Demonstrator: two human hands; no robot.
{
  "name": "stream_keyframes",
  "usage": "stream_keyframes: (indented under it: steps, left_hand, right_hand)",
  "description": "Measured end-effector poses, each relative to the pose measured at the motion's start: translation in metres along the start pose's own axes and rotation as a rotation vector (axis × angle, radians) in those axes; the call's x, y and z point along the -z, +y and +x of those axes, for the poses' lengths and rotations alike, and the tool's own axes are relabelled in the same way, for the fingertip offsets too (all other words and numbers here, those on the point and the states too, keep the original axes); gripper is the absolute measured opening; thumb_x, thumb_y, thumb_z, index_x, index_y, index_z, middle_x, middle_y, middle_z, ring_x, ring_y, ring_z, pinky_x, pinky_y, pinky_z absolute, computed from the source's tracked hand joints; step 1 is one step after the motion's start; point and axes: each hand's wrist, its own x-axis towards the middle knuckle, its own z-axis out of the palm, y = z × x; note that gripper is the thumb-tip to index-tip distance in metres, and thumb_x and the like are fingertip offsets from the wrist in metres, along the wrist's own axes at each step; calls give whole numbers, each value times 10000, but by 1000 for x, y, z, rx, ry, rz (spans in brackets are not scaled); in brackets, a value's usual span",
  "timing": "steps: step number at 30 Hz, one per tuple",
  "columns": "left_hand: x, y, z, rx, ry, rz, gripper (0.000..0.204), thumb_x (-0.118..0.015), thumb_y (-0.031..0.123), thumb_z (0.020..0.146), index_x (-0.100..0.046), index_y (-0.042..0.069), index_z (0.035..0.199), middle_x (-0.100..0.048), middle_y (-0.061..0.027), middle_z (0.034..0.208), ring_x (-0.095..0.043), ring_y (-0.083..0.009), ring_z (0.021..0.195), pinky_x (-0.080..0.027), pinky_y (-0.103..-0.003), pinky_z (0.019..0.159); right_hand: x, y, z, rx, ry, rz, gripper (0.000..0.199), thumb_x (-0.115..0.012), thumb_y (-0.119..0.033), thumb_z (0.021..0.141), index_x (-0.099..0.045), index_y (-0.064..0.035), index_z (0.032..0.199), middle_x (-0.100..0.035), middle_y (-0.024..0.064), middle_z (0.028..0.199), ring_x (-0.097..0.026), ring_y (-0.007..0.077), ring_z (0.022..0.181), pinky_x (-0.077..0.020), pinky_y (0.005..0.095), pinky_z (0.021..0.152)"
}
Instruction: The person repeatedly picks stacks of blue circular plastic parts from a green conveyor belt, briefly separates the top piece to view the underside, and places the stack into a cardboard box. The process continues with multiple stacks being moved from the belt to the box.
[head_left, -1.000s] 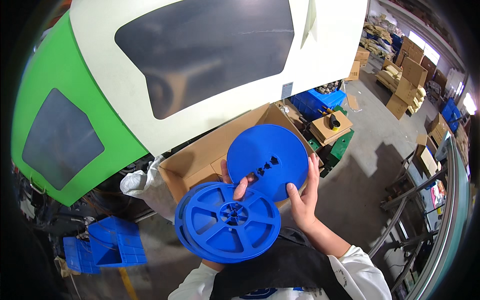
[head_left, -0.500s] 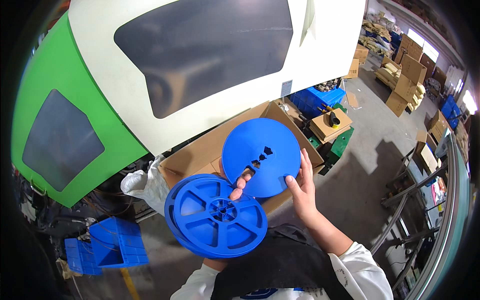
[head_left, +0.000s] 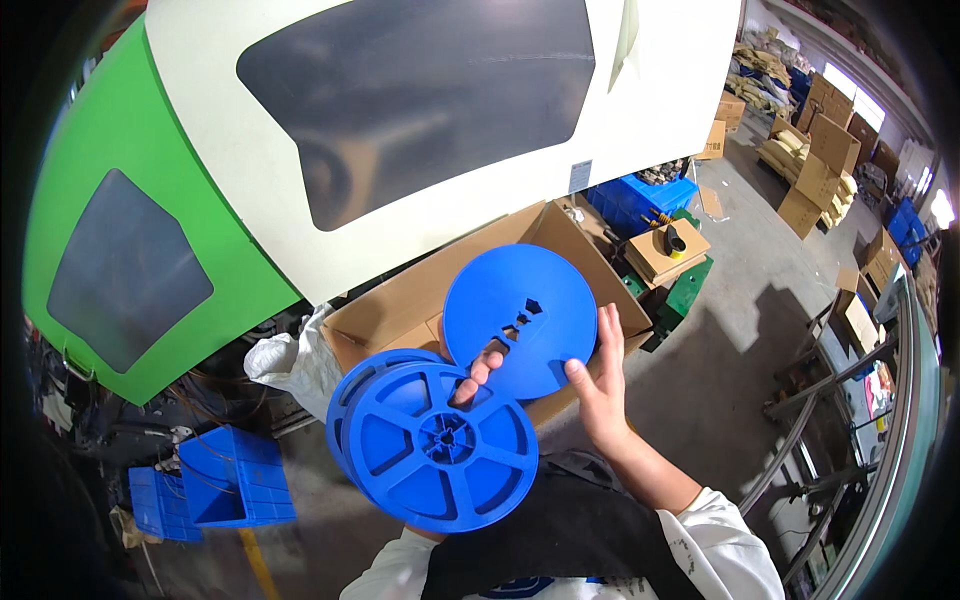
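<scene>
My left hand (head_left: pixel 478 379) is mostly hidden behind blue plastic reels. Its fingertips show, curled over the rim of a spoked blue reel (head_left: pixel 400 500) and beside the slot of a smooth blue disc (head_left: pixel 540 290). The spoked reel has two flanges and a round hub, and faces up, tilted. The disc stands above and right of it, with a row of cut-out holes. My right hand (head_left: pixel 600 400) is at the disc's right edge, fingers stretched out and thumb apart, the thumb tip at the rim.
An open cardboard box (head_left: pixel 400 310) lies beneath the reels, against a white and green machine (head_left: pixel 420 240). A white sack (head_left: pixel 285 362) and blue bins (head_left: pixel 235 480) are to the left. Stacked cardboard (head_left: pixel 665 258) and a blue crate (head_left: pixel 630 205) sit at right, near a metal-framed table (head_left: pixel 850 370).
The front spoked reel has swung slightly down and right, opening a wider gap from the flange behind. My right thumb has shifted back toward the disc's rim, and its fingers are straighter.
</scene>
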Motion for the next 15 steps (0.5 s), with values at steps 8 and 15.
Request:
stream_keyframes:
  steps: [8,15]
  left_hand:
    - [4,-4,-2,35,-27,-40,551,-507,175,996,-274,160,1495,-579,-150,1193,-532,-250,1184,-444,-423,1039]
    - [10,-7,-1,31,-60,-93,535,-499,189,1001,-282,145,1489,-583,-161,1191,-525,-260,1201,-434,-423,1048]
  right_hand:
    - [-23,-37,-11,1123,-111,113,617,-668,-125,761,-529,-323,1328,-355,168,1499,-312,404,1405,-131,638,1141]
    - [5,6,-2,-69,29,119,725,-609,-256,903,-271,-46,1509,-120,200,1594,-129,322,1480,-149,431,1181]
